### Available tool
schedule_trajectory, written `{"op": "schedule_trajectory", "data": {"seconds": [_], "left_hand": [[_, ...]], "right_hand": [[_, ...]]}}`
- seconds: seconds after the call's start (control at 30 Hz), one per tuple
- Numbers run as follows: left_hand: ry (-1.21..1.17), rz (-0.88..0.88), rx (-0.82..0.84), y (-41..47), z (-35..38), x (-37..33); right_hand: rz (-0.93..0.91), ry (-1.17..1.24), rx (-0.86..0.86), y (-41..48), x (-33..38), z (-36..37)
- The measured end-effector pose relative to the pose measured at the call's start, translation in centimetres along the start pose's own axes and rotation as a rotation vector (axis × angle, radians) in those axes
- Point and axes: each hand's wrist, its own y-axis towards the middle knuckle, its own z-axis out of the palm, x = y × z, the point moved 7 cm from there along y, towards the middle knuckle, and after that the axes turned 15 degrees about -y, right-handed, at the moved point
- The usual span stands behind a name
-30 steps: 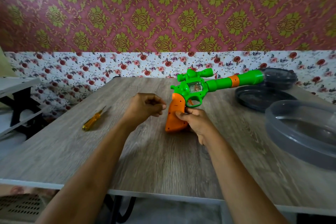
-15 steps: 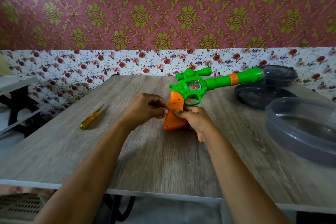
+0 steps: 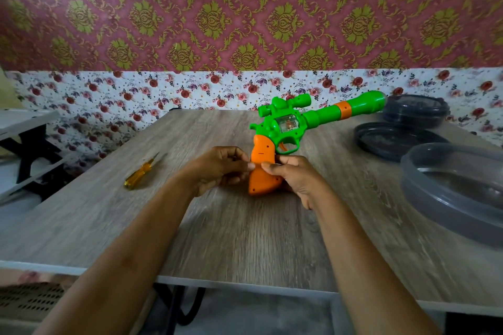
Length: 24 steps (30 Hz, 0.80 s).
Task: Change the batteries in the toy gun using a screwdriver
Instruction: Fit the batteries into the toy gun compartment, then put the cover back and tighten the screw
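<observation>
The toy gun (image 3: 288,124) stands butt-down on the bench (image 3: 245,239), the left hand (image 3: 220,168) pinching its orange grip's edge and the right hand (image 3: 295,179) clasping the grip from behind. Prying the cover with fingers, while the screwdriver (image 3: 141,174) lies well apart, could crack it.

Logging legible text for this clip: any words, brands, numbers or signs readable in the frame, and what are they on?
None: no text can be read anywhere in this frame.
toy gun: no print; the orange grip, partly covered by the left hand and right hand, shows only small moulded marks.
screwdriver: no readable marking.
grey containers: plain.
wallpaper: patterns only.
</observation>
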Motion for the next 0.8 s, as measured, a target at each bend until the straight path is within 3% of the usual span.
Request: {"op": "schedule_trajectory", "data": {"seconds": [0.23,0.33,0.4,0.47,0.53,0.63,0.8], "left_hand": [[-0.053,-0.066,0.009,0.3,0.0,0.6],[-0.071,0.020,-0.067,0.0,-1.3,-0.5],[0.174,0.172,-0.281,-0.4,-3.3,-1.8],[0.688,0.346,-0.581,-1.4,-4.7,-3.7],[0.950,0.392,-0.821,-2.8,-5.6,-5.0],[1.057,0.240,-1.001,-3.9,-8.5,-5.1],[1.124,-0.232,-0.993,-4.5,-13.6,-2.3]], "right_hand": [[0.016,0.037,0.005,0.2,-0.1,0.1],[0.019,0.063,0.009,0.2,0.0,0.1],[0.018,0.072,0.005,0.1,-0.1,0.0],[0.020,0.083,-0.002,0.1,-0.1,-0.1],[0.029,0.088,-0.004,0.2,-0.1,-0.1],[0.030,0.081,0.002,0.2,-0.2,0.0],[0.034,0.087,0.004,0.3,-0.3,0.0]]}}
